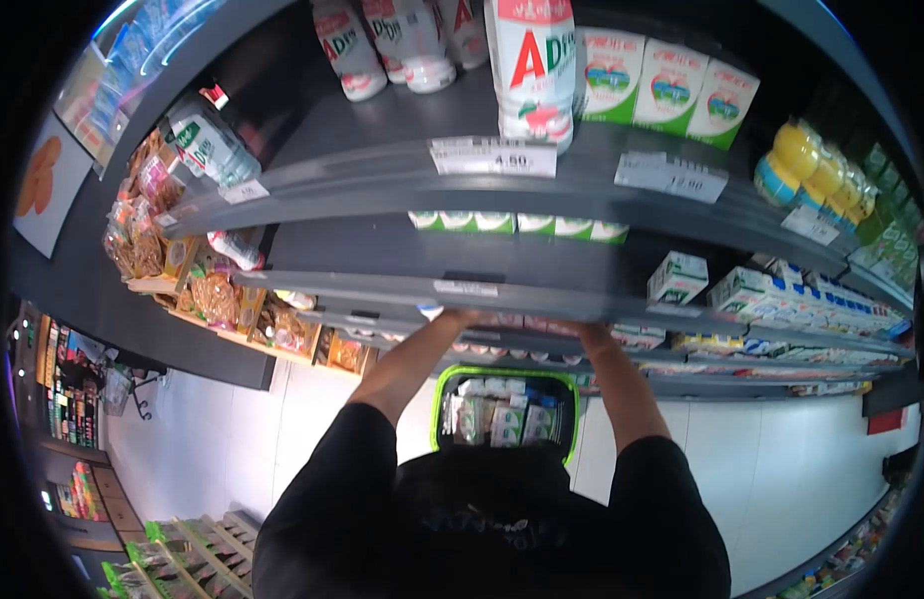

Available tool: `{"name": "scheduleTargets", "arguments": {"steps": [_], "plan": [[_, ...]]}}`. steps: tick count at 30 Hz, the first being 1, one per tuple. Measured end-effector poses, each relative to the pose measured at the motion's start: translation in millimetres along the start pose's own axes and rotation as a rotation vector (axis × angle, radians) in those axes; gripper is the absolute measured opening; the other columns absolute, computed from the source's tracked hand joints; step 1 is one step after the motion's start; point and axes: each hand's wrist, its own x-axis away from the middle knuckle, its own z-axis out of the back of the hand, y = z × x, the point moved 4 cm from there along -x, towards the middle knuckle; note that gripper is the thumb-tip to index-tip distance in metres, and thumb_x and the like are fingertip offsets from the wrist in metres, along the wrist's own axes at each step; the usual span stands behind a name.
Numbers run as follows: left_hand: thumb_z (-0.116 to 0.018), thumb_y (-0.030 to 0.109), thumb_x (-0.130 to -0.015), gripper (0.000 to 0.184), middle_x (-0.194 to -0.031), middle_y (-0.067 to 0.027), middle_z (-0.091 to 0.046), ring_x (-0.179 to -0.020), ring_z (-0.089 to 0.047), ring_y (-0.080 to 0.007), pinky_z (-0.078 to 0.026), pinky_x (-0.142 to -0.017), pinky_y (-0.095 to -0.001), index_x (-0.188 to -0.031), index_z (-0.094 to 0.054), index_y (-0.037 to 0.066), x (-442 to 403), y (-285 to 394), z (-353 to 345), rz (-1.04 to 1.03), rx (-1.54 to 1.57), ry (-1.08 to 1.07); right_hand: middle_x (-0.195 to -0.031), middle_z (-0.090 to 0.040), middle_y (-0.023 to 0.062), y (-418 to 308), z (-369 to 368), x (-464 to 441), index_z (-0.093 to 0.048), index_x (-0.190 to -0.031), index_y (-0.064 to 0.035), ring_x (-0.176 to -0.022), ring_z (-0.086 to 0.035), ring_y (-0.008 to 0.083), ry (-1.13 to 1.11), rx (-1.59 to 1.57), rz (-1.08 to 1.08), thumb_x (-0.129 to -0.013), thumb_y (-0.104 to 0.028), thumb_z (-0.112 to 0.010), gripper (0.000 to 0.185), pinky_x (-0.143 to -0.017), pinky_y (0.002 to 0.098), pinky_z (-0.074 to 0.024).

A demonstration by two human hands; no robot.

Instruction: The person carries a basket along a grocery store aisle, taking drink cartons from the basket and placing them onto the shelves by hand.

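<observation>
My left hand (pixel 460 317) reaches in under the edge of a dark shelf (pixel 362 290), and the shelf hides most of its fingers. Level with it, my right hand (pixel 582 327) also goes in under that edge, its fingers out of sight. Between the two hands a strip of pinkish packages (pixel 524 321) shows; whether either hand touches them I cannot tell. Below my arms is a dark shopping basket with a bright green rim (pixel 438 404). Inside it lie several white-and-green cartons (pixel 507 425) and other packs.
On the upper shelf stand white bottles with pink labels (pixel 532 75), green-and-white cartons (pixel 672 88) and yellow bottles (pixel 799 160). A single carton (pixel 679 278) sits at the right of the shelf below. Bagged snacks (pixel 215 296) fill wooden bins at left. Pale floor tiles (pixel 731 469) run beneath.
</observation>
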Motion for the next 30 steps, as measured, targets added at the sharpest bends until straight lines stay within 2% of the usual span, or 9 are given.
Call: {"name": "scheduleTargets", "arguments": {"steps": [30], "plan": [[-0.065, 0.027, -0.079, 0.044, -0.115, -0.0208, -0.059, -0.116, -0.05, -0.0385, -0.039, -0.098, -0.0484, -0.113, -0.058, 0.001, -17, -25, -46, 0.069, 0.037, -0.002, -0.126, -0.053, 0.0154, -2, -19, -14, -0.053, -0.126, -0.0108, -0.119, -0.047, 0.0318, -0.113, 0.011, -0.012, -0.069, -0.04, -0.073, 0.067, -0.103, 0.0444, -0.0339]]}}
